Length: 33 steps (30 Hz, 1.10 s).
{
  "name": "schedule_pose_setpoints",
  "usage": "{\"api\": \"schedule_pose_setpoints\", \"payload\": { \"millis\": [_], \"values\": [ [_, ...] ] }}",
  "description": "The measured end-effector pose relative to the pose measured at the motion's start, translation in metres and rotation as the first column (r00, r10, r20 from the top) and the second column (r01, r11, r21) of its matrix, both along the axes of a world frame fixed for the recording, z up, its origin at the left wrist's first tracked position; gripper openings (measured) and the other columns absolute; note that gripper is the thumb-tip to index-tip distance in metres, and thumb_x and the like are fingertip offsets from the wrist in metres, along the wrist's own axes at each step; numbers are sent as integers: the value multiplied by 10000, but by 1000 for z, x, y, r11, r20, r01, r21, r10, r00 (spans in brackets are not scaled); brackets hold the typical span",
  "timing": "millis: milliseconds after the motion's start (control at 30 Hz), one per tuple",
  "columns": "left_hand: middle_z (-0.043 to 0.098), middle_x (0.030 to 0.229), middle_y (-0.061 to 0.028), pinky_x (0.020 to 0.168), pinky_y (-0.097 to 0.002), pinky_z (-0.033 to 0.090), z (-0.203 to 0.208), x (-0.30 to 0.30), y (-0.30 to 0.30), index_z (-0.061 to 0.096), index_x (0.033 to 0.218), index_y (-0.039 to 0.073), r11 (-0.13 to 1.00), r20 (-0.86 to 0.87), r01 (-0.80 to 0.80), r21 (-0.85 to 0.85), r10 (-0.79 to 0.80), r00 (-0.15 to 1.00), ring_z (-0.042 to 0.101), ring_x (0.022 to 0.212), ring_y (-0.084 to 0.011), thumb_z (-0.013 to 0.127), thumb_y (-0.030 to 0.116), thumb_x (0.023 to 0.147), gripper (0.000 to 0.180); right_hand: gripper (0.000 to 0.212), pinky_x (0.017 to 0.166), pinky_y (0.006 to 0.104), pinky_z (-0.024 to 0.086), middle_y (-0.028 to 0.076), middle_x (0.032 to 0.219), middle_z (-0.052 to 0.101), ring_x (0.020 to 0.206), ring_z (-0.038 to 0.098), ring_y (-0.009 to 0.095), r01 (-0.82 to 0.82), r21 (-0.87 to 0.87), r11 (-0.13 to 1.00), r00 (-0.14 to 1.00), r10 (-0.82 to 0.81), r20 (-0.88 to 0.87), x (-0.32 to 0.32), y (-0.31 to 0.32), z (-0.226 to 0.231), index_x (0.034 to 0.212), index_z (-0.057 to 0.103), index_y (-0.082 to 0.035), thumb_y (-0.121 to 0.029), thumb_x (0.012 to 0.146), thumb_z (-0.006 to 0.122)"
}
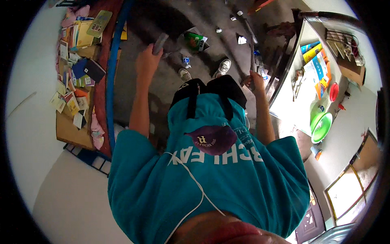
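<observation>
A littered grey concrete floor [203,24] spreads below us, a cluttered wooden table [73,130] to our left and a white counter [292,110] to our right. Our right hand [252,79] is closed around a long-handled broom [248,36] — sweeping seems under way. Our left hand [147,61] clasps a small grey phone-like object [160,43]; next, we judge, the scattered scraps [241,40] need gathering.

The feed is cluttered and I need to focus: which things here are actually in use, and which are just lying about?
In hand: left hand holds grey oblong object; right hand grips long handle.
Lying about: green packet, paper scraps on floor, green basin, red bowl, card piles on wooden shelf.
</observation>
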<state>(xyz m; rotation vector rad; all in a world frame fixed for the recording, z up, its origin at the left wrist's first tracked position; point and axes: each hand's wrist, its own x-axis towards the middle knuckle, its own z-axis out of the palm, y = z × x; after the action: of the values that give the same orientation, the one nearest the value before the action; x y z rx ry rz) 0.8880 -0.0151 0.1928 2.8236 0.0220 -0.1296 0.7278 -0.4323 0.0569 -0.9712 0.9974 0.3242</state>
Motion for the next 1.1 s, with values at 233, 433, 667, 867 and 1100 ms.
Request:
{"api": "schedule_pose_setpoints", "payload": {
  "millis": [233,433,667,867,1100],
  "values": [
    [626,790,-181,636,-459,473,-11,46,-79,599,893,62,996,-45,71,52,-69,997,599,745,-371,608,372,766,335,183,423,258,376,41,574,502,460,471,138,130,59,990,988,-124,-93,31,-70,30,701,526,-67,-182,840,551],
    [632,893,-193,696,-439,482,-13,92,-145,587,1064,34,982,-96,179,55,-173,980,610,811,-362,602,393,790,452,193,407,233,352,27,569,449,459,428,125,70,238,969,992,-41,-123,42,-109,-4,728,441,-95,-192,882,503],
    [638,860,-163,703,-438,491,-58,124,-186,595,987,81,960,-112,267,84,-257,960,613,817,-341,619,335,757,343,178,417,303,394,62,578,448,459,446,163,89,298,951,992,-59,-108,55,-101,-15,743,455,-47,-167,865,503],
    [648,820,-141,656,-449,498,-74,149,-204,586,983,88,923,-69,368,110,-362,929,629,763,-329,632,323,748,336,164,438,317,420,81,598,485,462,461,181,23,134,991,988,-3,-154,62,-76,-7,786,479,-12,-156,864,492],
    [636,754,-140,624,-442,496,-80,147,-210,584,925,99,921,-49,349,174,-346,937,629,726,-323,637,337,736,308,273,380,205,332,8,533,401,449,408,86,-98,396,913,980,157,-120,71,-46,18,702,424,-68,-235,914,467]
  ]
}}
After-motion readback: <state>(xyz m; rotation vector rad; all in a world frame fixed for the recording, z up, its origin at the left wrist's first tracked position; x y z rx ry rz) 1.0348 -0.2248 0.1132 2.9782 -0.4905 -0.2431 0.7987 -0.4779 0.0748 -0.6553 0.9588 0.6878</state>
